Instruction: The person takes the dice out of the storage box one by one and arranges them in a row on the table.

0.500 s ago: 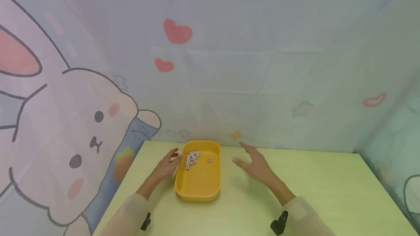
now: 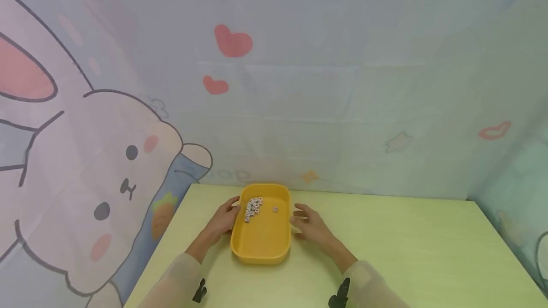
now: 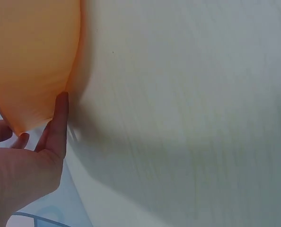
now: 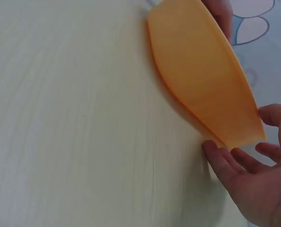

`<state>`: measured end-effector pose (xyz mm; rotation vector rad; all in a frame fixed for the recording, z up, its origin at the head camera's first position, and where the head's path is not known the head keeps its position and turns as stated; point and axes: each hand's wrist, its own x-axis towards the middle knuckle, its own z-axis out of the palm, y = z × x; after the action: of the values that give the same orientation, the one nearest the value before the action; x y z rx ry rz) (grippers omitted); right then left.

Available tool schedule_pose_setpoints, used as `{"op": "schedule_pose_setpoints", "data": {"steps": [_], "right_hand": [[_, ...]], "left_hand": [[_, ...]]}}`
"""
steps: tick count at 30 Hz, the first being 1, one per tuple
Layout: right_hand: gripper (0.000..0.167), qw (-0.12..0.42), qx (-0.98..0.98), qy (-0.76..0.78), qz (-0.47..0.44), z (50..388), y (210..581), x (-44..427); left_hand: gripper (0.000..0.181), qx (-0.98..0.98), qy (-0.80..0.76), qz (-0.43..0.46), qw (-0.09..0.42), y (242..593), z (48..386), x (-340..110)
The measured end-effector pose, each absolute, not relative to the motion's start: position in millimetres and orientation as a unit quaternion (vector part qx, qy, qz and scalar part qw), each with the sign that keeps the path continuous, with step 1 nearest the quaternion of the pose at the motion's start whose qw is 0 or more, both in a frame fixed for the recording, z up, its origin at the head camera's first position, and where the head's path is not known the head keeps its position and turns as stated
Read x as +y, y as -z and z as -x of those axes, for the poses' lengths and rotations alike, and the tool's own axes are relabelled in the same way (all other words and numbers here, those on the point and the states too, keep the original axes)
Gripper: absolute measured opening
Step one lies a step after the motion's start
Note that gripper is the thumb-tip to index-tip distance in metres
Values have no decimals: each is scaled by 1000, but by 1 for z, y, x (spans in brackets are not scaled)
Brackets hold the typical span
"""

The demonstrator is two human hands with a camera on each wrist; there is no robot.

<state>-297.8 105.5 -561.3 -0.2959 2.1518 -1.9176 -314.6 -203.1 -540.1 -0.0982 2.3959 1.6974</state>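
Note:
A yellow tray [image 2: 261, 246] stands on the table, its raised walls rounded at the corners. Inside, a cluster of small white cubes [image 2: 252, 207] with dark marks lies against the left part, and one single cube [image 2: 275, 209] sits apart to the right. My left hand [image 2: 222, 218] holds the tray's left wall, with fingers along the outer side and lower edge in the left wrist view. At the right wall is my right hand [image 2: 316, 228], its fingers loosely bent and spread about the rim and lower edge; firm contact there is hard to tell.
The pale yellow-green table [image 2: 398, 241] extends far to the right of the tray. A printed cloth [image 2: 325, 84] with a rabbit and hearts hangs right behind the table's back edge. A dark cable [image 2: 538, 255] hangs at the far right.
My right hand has moved left from the table's middle to the tray's right side. My left hand has closed in on the left wall. The tray and cubes look unmoved on the table.

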Motion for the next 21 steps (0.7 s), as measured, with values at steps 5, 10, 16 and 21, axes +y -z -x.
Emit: {"op": "schedule_pose_setpoints", "data": {"steps": [5,10,16,21], "right_hand": [[61,132,731,662,103,298,564,110],[60,128,718,679,87,293,559,132],[58,125,719,679,75,279,554,156],[58,128,718,681,66,269,554,169]], "left_hand": [[53,781,-613,22,117,537,308,-193],[53,760,-638,6,124,537,305,-175],[54,751,-647,-8,132,544,300,-154],[54,749,-648,-14,136,548,295,-144]]}}
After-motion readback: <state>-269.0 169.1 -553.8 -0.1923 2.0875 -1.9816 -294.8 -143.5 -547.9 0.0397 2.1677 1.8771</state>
